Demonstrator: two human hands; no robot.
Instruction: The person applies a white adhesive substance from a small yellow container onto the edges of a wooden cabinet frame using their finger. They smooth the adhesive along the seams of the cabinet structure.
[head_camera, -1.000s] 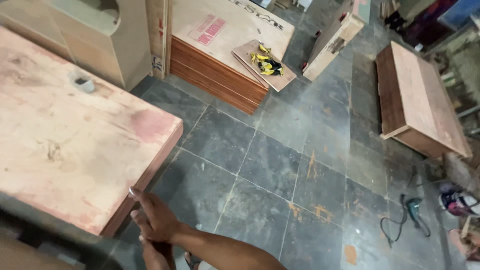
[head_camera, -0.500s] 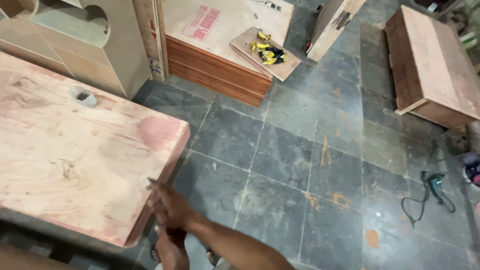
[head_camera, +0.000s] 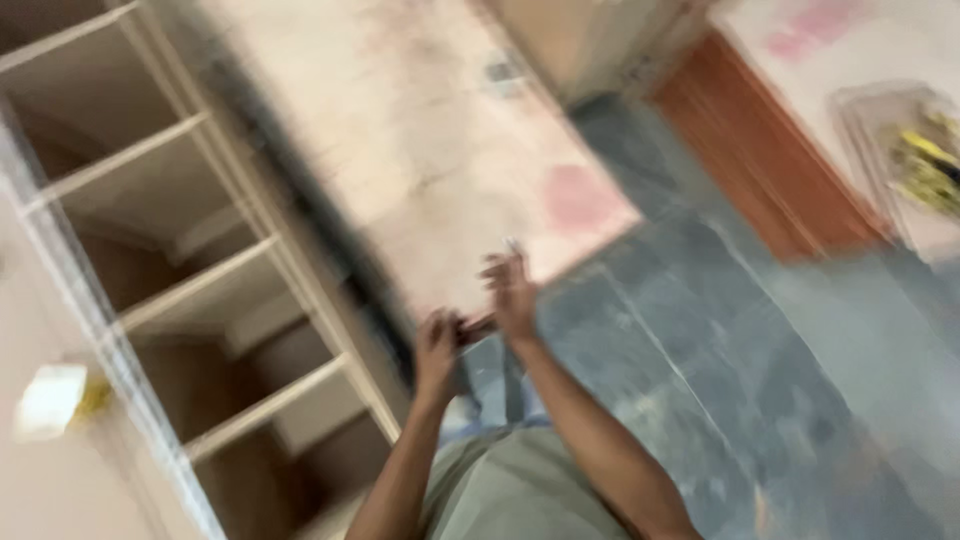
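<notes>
Plywood board (head_camera: 440, 170) lies flat beside the shelved cabinet (head_camera: 200, 290), its near corner meeting both hands: the left hand (head_camera: 437, 352) seems curled on the board's edge, the right hand (head_camera: 512, 290) spread above it. Gripping looks under way; lifting needs firmer purchase. Blur hides the fingers.

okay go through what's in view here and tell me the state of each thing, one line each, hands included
Left hand: gripping the near edge of the plywood board, fingers curled.
Right hand: at the same edge, fingers spread; grip too blurred to tell.
Plywood board: lying flat, raised off the floor.
Shelf unit: open-fronted; visible compartments look empty.
Stacked boards: flat on the floor.
Yellow and black tool: resting on the stack, untouched.
</notes>
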